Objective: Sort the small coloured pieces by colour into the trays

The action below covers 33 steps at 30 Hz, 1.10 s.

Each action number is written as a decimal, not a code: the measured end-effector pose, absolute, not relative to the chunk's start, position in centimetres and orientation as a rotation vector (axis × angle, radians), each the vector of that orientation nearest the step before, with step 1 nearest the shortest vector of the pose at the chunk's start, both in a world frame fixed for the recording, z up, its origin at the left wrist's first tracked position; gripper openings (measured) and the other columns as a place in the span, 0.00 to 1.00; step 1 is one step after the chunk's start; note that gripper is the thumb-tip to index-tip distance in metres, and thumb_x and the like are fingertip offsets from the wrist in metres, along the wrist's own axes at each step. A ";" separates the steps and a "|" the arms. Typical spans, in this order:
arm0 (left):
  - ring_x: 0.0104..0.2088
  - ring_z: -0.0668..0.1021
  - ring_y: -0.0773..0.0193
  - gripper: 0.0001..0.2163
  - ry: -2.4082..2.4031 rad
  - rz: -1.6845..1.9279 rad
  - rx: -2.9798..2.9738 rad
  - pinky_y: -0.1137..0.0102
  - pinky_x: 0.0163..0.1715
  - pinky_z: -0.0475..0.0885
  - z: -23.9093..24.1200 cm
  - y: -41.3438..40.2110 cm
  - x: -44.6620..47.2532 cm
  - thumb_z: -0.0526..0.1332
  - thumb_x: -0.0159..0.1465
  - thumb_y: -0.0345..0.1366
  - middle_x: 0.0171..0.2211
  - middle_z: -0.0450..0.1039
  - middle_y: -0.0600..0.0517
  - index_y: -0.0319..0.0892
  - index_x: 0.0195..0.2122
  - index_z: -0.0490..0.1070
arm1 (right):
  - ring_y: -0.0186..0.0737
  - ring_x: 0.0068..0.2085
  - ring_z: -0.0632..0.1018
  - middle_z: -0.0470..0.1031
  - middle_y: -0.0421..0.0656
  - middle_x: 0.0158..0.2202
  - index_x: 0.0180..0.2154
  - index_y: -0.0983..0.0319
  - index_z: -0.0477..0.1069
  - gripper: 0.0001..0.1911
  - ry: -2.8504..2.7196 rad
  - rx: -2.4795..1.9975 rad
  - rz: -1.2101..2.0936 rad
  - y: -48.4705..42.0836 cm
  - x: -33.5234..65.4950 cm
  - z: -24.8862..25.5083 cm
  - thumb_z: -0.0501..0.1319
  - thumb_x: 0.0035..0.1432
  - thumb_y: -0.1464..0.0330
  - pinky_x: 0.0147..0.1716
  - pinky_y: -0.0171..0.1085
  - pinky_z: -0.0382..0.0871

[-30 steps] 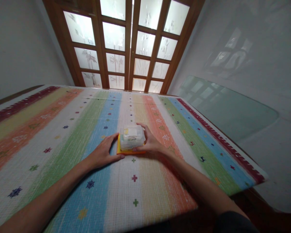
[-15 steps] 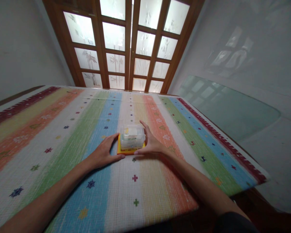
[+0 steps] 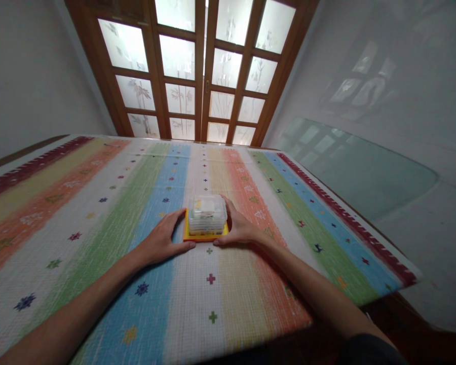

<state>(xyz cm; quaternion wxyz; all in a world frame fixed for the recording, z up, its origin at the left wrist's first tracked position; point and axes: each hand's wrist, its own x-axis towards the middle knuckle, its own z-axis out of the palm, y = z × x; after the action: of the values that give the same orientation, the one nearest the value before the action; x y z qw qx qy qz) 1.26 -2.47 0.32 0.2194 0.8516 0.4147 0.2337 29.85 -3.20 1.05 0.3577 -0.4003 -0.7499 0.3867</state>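
A clear plastic box (image 3: 209,219) with a lid sits on a flat yellow and orange tray (image 3: 187,237) at the middle of the table. White or pale contents show through its walls, too blurred to name. My left hand (image 3: 164,238) rests at the tray's left side, fingers on its edge and thumb by the front left corner. At the other side my right hand (image 3: 238,227) curves around the right edge, its thumb at the front right corner and its fingers beside the box. Some of my right fingertips are hidden behind the box.
A striped, multicoloured tablecloth (image 3: 144,177) covers the table. Beyond the far edge stand wooden doors (image 3: 199,91) with frosted panes. A white wall (image 3: 365,66) and a pale glass panel (image 3: 357,162) lie to the right of the table.
My right fingers have lowered and drawn in towards the box's right side, and the right thumb has slid slightly right. My left hand, the box and the tray stay nearly still.
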 end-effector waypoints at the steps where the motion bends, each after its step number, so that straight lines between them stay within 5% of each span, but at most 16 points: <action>1: 0.63 0.69 0.40 0.42 1.148 0.647 2.359 0.44 0.62 0.63 0.3 -2.5 1.3 0.66 0.59 0.55 0.65 0.62 0.35 0.41 0.69 0.53 | 0.57 0.64 0.66 0.62 0.55 0.63 0.71 0.60 0.40 0.71 -1.930 -1.031 0.985 -3.1 30.0 1.0 0.79 0.34 0.61 0.66 0.55 0.57; 12: 0.63 0.69 0.44 0.37 1.153 0.637 2.428 0.48 0.63 0.63 0.2 -2.7 1.2 0.61 0.64 0.54 0.65 0.63 0.37 0.42 0.69 0.53 | 0.55 0.59 0.71 0.69 0.53 0.59 0.61 0.58 0.57 0.53 -1.678 -1.147 0.830 -1.7 34.5 0.5 0.79 0.35 0.62 0.62 0.57 0.62; 21: 0.66 0.66 0.43 0.26 1.097 0.596 2.551 0.45 0.65 0.59 -0.2 -2.3 1.2 0.59 0.66 0.53 0.64 0.66 0.39 0.41 0.59 0.69 | 0.56 0.57 0.73 0.68 0.55 0.58 0.62 0.59 0.51 0.60 -1.518 -1.321 0.688 0.5 40.5 -0.1 0.79 0.31 0.57 0.59 0.56 0.66; 33: 0.65 0.67 0.45 0.25 1.092 0.613 2.616 0.46 0.64 0.62 -0.7 -2.3 1.0 0.59 0.67 0.51 0.65 0.66 0.40 0.42 0.60 0.69 | 0.58 0.51 0.77 0.72 0.58 0.54 0.61 0.64 0.54 0.60 -1.372 -1.512 0.513 2.2 46.5 0.0 0.79 0.30 0.56 0.54 0.57 0.70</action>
<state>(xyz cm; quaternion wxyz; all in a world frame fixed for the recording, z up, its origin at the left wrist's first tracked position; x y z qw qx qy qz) 0.97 -2.30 -0.70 0.1202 0.8955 0.3738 0.2097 46.47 2.15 0.02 0.4955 -0.6239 -0.5661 0.2115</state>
